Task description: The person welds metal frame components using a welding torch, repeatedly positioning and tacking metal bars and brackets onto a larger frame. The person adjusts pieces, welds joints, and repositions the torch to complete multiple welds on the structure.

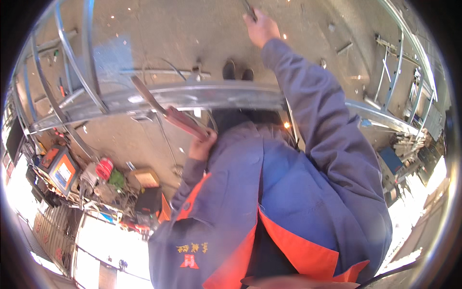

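My left hand (204, 143) is closed round the thick end of a long, flat reddish-brown tool (185, 122), close to the front of my jacket. Its thinner part slants up and left across a long metal beam (192, 96); I cannot make out its exact kind. My right arm reaches far forward over the beam. At its end my right hand (263, 30) is closed on a slim dark rod-like tool (249, 9), whose far end is cut off by the picture's upper edge.
Metal frames with crossbars stand at left (72, 53) and right (399, 72). Below the left frame lie an orange-and-black machine (58, 168), a red round object (104, 168) and a cardboard box (146, 177). A cable (166, 137) and metal scraps lie on the concrete floor (192, 29).
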Demonstrator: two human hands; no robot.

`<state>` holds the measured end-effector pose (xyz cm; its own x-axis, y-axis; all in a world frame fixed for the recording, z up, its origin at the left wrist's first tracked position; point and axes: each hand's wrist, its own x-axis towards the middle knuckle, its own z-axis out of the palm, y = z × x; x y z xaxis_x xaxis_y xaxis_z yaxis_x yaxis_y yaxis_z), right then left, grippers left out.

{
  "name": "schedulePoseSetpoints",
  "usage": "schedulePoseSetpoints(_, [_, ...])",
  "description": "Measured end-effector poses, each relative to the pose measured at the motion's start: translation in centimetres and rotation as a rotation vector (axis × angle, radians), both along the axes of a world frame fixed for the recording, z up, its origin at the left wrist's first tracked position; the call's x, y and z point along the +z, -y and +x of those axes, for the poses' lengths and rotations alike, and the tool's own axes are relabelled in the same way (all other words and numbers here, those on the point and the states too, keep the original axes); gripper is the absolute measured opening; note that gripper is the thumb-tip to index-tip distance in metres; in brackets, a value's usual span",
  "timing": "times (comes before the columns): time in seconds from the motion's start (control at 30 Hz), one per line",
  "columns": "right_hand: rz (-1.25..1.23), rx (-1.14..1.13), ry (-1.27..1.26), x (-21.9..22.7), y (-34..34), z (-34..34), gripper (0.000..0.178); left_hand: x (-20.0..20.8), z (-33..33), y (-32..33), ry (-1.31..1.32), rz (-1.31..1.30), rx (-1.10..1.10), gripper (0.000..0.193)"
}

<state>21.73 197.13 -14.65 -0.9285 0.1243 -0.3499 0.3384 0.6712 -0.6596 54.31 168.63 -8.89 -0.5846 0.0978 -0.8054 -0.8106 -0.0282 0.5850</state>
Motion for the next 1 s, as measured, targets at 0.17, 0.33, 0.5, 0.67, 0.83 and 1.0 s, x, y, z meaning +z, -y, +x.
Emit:
schedulePoseSetpoints(0.17, [0.013, 0.044, -0.245, -2.8, -0.3, -0.5, 0.041, -0.2, -0.1, -0.2, -0.025, 0.078, 0.052, 0.011])
schedulePoseSetpoints(0.33, [0.046, -0.010, -0.138, -1.5, -0.1, -0.6, 0.040, 0.3, -0.5, -0.4, -0.064, 0.085, 0.037, 0.012])
schedulePoseSetpoints(0.5, [-0.078, -0.042, 0.057, 0.6, -0.1, -0.7, 0.042, 0.2, -0.6, -0.1, -0.074, 0.092, 0.026, 0.011])
schedulePoseSetpoints(0.67, [0.086, -0.018, -0.173, -0.9, 0.3, -0.8, 0.043, 0.1, -1.3, 0.1, -0.079, 0.098, 0.014, 0.009])
schedulePoseSetpoints(0.83, [0.175, 0.057, 0.002, -1.4, -0.7, -0.3, 0.059, 0.4, -2.1, 0.1, -0.031, 0.110, 0.025, 0.009])
schedulePoseSetpoints(1.0, [0.140, 0.090, 0.019, 2.7, -2.1, 3.5, 0.066, 0.1, -2.6, 0.1, -0.046, 0.127, -0.001, 0.011])
